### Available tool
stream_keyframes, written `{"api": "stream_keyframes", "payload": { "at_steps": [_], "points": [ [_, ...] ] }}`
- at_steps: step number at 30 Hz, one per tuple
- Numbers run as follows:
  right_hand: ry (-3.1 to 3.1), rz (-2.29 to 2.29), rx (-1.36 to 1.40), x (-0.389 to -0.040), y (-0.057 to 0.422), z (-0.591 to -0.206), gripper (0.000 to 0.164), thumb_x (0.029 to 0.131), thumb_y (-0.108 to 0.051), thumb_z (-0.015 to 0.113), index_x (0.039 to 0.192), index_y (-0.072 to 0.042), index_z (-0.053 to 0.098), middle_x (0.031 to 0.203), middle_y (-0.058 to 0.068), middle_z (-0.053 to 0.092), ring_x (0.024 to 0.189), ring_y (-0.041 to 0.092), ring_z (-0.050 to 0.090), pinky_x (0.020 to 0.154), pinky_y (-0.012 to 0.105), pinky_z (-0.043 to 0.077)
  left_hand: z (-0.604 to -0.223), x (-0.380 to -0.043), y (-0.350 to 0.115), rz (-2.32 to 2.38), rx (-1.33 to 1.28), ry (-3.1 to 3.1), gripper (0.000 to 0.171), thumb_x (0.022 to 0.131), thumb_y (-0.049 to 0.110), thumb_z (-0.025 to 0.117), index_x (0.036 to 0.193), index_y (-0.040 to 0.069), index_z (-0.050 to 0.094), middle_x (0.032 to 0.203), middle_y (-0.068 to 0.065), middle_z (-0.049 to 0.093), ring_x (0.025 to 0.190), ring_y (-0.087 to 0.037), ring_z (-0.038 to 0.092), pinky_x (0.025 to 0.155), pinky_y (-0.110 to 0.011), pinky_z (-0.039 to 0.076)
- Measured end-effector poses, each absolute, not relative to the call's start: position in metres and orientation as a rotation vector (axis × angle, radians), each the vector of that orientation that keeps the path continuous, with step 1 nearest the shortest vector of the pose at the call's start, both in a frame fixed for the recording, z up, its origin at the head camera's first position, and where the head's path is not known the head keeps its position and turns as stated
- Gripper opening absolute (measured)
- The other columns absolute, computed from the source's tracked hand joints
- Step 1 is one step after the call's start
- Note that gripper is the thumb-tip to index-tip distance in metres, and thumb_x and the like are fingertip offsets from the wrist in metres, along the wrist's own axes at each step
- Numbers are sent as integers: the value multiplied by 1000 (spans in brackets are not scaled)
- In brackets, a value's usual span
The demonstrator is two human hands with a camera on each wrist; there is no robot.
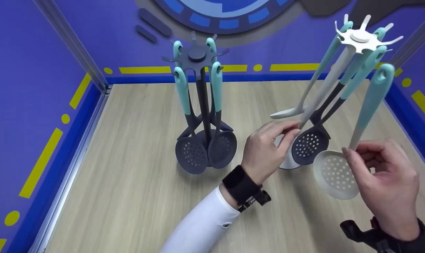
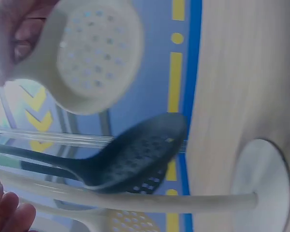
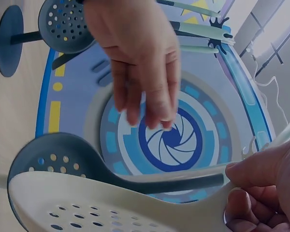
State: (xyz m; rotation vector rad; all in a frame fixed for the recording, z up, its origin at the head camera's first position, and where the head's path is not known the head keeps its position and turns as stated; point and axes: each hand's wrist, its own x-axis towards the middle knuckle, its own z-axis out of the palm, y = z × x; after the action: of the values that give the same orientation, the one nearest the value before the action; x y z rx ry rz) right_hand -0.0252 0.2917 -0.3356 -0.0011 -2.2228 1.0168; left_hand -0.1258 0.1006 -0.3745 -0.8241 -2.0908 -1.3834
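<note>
My right hand (image 1: 388, 175) pinches the neck of a cream skimmer (image 1: 337, 174) with a teal handle (image 1: 374, 95). Its perforated bowl hangs low and the handle points up, in front of the white utensil stand (image 1: 360, 37). My left hand (image 1: 265, 149) is at that stand's pole (image 2: 183, 200), thumb and fingertips overlapping it in the head view. In the right wrist view the left fingers (image 3: 157, 106) reach down loosely, a little apart from the pole. Close by hangs a dark skimmer (image 1: 310, 146) on the same stand.
Left of my hands stands a dark utensil stand (image 1: 197, 54) holding several teal-handled utensils, among them a dark skimmer (image 1: 191, 154). A pale utensil (image 1: 288, 113) hangs behind the white pole. The wooden tabletop (image 1: 135, 158) is bordered by blue walls (image 1: 26, 88).
</note>
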Motion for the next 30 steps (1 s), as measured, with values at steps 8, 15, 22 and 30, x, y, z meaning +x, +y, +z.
{"api": "stream_keyframes", "payload": {
  "at_steps": [8,15,22,30],
  "points": [
    [-2201,1099,111,-22,267,-328,16,76,8,72,90,4,66,82,6,60,62,4,54,58,8,43,-339,-100,99,-1354,-972,-2012,27,94,35,58,114,20,68,108,10,70,101,6,59,87,-10,43],
    [-2228,1084,110,-22,249,-323,13,78,8,69,90,4,65,79,5,57,63,4,50,58,8,41,-324,-96,101,-1355,-1017,-2004,26,93,36,60,109,18,70,103,9,71,100,7,60,88,-7,42],
    [-2191,1095,125,-26,243,-329,11,78,8,68,88,4,65,78,6,56,63,4,49,56,9,39,-322,-96,103,-1421,-999,-1987,25,91,35,63,104,15,71,97,8,72,88,8,61,79,-4,43],
    [-2206,1108,136,-28,238,-335,12,79,7,69,89,2,65,78,7,56,63,5,49,56,10,40,-321,-97,101,-1472,-998,-1964,21,90,31,65,98,13,71,93,7,72,86,8,62,78,-4,44]
  ]
}}
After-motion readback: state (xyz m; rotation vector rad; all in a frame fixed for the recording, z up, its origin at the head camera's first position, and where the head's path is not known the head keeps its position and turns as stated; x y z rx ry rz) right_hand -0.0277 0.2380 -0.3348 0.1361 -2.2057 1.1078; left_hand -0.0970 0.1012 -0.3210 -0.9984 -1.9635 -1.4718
